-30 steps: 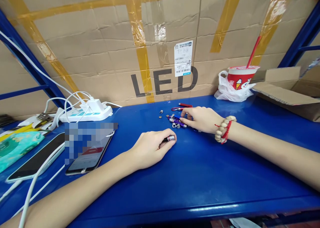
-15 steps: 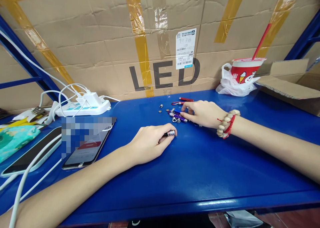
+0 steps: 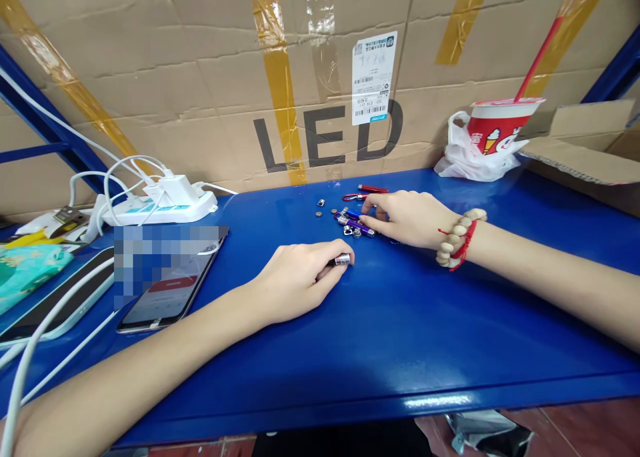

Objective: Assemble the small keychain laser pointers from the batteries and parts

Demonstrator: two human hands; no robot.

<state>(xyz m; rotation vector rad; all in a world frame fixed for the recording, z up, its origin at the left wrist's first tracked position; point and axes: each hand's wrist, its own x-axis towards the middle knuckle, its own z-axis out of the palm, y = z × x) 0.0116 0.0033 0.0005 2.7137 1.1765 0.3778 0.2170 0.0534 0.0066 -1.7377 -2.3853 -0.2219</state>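
Observation:
My left hand rests on the blue tabletop, closed around a small black penlight whose silver end shows between thumb and forefinger. Farther back, my right hand bends over a small pile, thumb and forefinger at the end of a blue penlight; its contact is partly hidden. Just in front lies a purple penlight with silver clips beside it. Behind the hand is a red penlight and a red clip. Small button cells and a silver cap lie to the left.
A power strip with white cables, a phone and another phone occupy the left side. A bagged red cup and an open carton stand at the back right. A large cardboard box forms the rear wall.
The whole view has shifted slightly, so the tabletop sits higher in the picture. Both hands keep nearly the same places and grips.

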